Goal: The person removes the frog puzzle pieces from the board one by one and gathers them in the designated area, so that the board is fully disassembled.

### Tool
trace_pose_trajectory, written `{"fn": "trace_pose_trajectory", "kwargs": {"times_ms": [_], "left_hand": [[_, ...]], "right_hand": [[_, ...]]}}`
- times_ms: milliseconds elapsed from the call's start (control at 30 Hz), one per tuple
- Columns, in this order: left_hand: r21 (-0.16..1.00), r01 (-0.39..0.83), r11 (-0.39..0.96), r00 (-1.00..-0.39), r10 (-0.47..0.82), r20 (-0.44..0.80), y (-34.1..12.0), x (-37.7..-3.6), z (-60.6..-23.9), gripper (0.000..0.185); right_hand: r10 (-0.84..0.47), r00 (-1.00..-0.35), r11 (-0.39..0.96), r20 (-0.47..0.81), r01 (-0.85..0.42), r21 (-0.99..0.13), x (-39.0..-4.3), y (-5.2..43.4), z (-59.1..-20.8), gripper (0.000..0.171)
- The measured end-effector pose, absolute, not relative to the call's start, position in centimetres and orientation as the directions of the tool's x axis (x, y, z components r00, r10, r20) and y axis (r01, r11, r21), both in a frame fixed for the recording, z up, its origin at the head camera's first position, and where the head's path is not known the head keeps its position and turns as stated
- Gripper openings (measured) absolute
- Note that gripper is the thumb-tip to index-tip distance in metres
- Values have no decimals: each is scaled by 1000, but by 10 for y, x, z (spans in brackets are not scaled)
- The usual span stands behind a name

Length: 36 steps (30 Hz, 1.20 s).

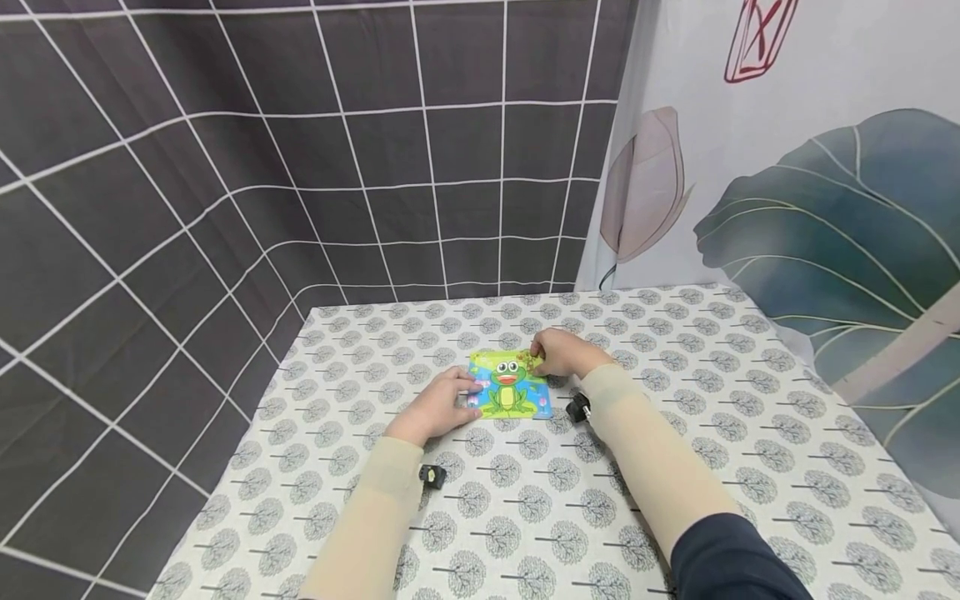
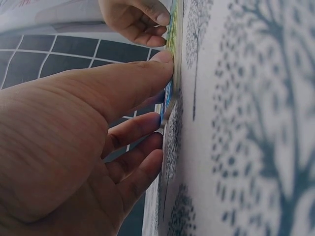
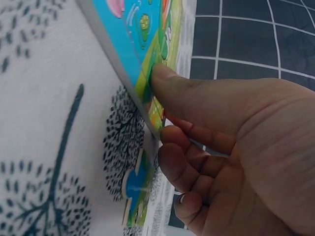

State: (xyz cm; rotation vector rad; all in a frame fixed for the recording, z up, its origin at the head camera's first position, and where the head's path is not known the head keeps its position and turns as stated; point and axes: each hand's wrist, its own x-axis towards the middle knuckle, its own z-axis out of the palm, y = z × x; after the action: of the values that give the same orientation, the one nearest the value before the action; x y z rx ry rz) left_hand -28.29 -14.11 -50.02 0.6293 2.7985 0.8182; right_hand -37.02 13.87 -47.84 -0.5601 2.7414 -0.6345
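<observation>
A colourful frog jigsaw puzzle lies flat on the patterned tablecloth in the head view. My left hand rests at its left side, thumb near the lower corner and straight fingers at the edge. At the upper right corner, my right hand pinches the puzzle. In the right wrist view the thumb lies on the picture while the other fingers curl by the corner. A loose blue and green puzzle piece sits on the cloth just past that corner; the right hand hides it in the head view.
The tablecloth has a grey tree print. A dark curtain with white grid lines hangs behind and to the left. A white curtain with large leaves hangs at the right. Small black cameras sit at both wrists.
</observation>
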Motion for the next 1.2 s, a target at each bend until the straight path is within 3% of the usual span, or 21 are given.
{"fn": "trace_pose_trajectory", "kwargs": {"times_ms": [167, 500, 1200], "left_hand": [[538, 353, 765, -899, 437, -32, -141, -283, -501, 53], [543, 355, 761, -897, 441, -31, -142, -284, -501, 54], [536, 356, 766, -900, 435, -24, -140, -282, -500, 53]], "right_hand": [[-425, -886, 826, -183, -298, -479, -374, 138, -478, 39], [-411, -908, 773, -84, -298, -561, -373, 138, -476, 33], [-440, -897, 764, -40, -350, -542, -373, 140, -485, 38]]}}
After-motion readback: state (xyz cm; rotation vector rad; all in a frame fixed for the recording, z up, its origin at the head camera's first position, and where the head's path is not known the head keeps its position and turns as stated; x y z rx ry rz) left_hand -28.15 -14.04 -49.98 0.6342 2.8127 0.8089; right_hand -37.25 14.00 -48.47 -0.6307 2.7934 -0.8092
